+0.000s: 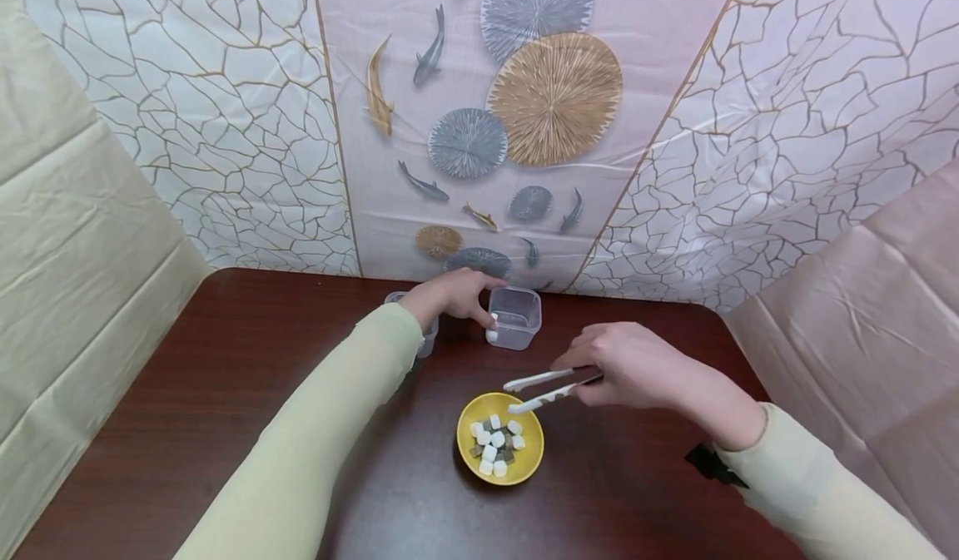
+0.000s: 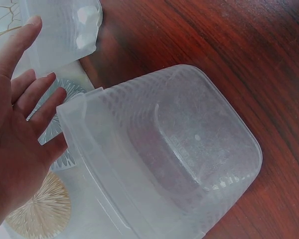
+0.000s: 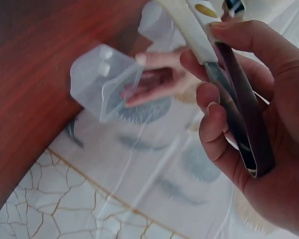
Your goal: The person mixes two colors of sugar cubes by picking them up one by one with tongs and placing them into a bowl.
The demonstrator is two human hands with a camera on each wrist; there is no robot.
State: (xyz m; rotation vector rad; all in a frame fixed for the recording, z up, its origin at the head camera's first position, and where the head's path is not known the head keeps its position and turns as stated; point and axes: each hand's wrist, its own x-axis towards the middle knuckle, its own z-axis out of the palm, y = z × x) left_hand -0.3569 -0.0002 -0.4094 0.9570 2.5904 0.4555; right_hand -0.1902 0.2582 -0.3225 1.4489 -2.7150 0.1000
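Note:
My left hand (image 1: 468,292) is at a clear plastic container (image 1: 517,339), thumb and fingers extended along its side and rim. A couple of small white cube-shaped pieces (image 1: 491,335) show inside that container by the thumb. In the left wrist view the fingers are spread apart. My right hand (image 1: 633,360) grips metal tongs (image 3: 244,107) with white tips. Their arms stand apart over the far rim of a yellow bowl (image 1: 464,452), with nothing between the tips. White cubes (image 1: 489,453) and small brown square pieces (image 1: 476,452) lie in the bowl.
A second clear container (image 2: 204,124) stands left of the first, partly hidden by the left forearm in the head view. Both stand near the back edge of the dark wooden table (image 1: 614,477). Behind is a patterned cloth (image 1: 270,127).

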